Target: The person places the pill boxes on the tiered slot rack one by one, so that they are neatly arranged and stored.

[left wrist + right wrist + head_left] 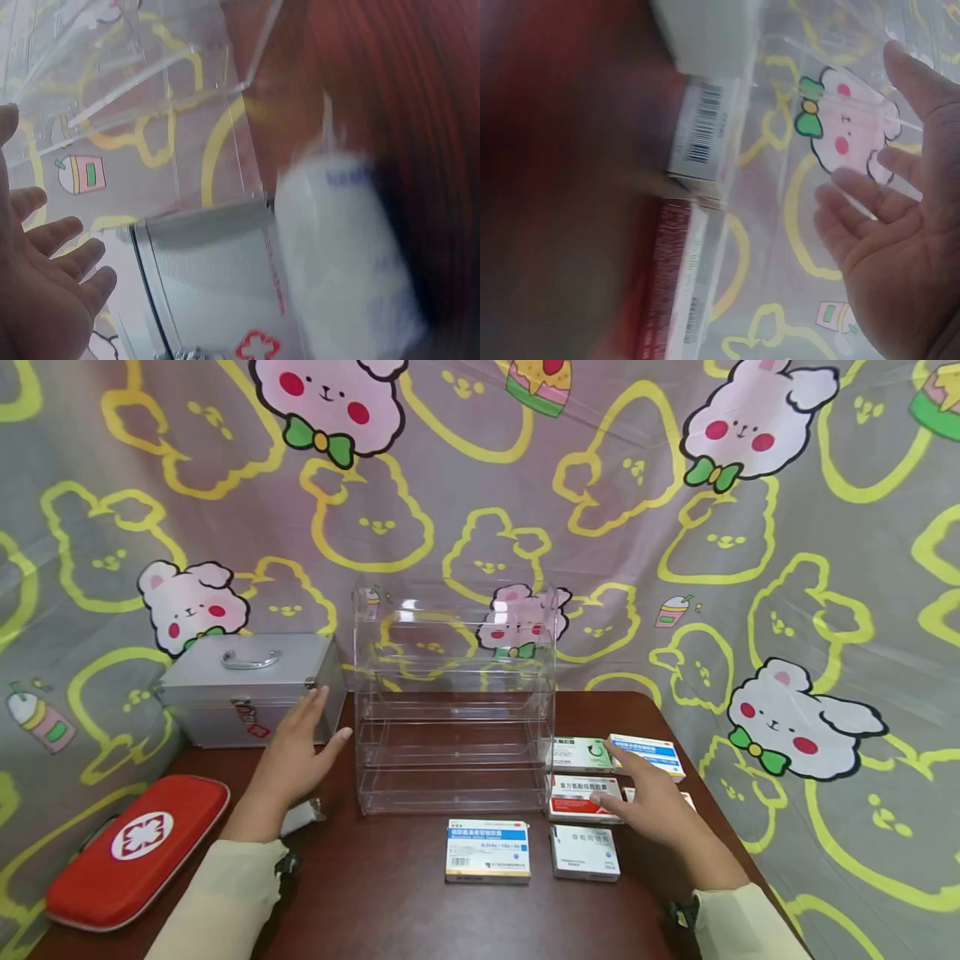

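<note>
My left hand [288,764] hovers in the air between the silver case and the clear tiered rack [453,800], fingers spread and holding nothing. Below its wrist lies a white packet [302,817], larger and blurred in the left wrist view. Above the medicine boxes at the right is my right hand [656,802], also empty, with fingers extended. Nearest to it are a red-and-white box [581,800], a green-and-white box [577,755] and a blue-and-white box [652,750]; another box is mostly hidden behind the hand. The rack's shelves hold nothing.
A silver case [247,681] with a top handle stands at the back left. In front of it lies a red zip pouch [142,852] with a white emblem. Before the rack are another blue-and-white box [487,852] and a white box [585,853]. Patterned cloth [615,443] hangs around the table.
</note>
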Action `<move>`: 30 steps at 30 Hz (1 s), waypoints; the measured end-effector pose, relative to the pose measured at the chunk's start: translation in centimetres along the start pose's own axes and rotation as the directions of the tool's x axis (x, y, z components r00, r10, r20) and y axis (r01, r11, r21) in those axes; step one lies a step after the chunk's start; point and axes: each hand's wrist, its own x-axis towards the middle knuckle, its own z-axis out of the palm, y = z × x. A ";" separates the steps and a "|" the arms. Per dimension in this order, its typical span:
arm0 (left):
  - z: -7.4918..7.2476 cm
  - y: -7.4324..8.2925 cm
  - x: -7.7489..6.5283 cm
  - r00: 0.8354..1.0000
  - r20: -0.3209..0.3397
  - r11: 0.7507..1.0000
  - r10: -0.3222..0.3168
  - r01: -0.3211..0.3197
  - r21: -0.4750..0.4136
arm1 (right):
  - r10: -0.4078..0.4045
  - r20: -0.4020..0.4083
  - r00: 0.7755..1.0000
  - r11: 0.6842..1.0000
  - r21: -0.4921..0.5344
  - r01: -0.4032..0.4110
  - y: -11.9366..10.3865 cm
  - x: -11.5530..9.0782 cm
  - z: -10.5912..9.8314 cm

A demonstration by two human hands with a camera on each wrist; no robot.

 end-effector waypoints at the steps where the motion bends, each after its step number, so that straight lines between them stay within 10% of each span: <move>1: 0.1 0.1 0.0 1.000 0.004 1.000 -0.003 0.004 -0.025 | -0.010 -0.006 1.000 1.000 0.008 0.010 -0.1 -0.2 0.1; 10: 0.9 1.0 0.3 1.000 -0.011 0.988 -0.028 0.026 -0.155 | -0.090 -0.071 0.993 0.994 0.061 0.095 0.5 -2.3 1.4; 21: 2.8 2.2 -0.1 0.995 0.012 0.929 -0.102 0.100 -0.357 | -0.038 0.132 0.990 0.971 0.240 0.005 1.9 -4.3 2.3; 24: 3.3 2.6 0.1 0.992 0.000 0.863 -0.129 0.112 -0.493 | -0.068 0.137 0.988 0.972 0.231 0.035 2.1 -4.4 2.3; 30: 4.1 3.3 0.3 0.970 0.038 0.612 -0.242 0.183 -0.769 | -0.123 0.145 0.982 0.977 0.192 0.094 2.1 -4.5 2.1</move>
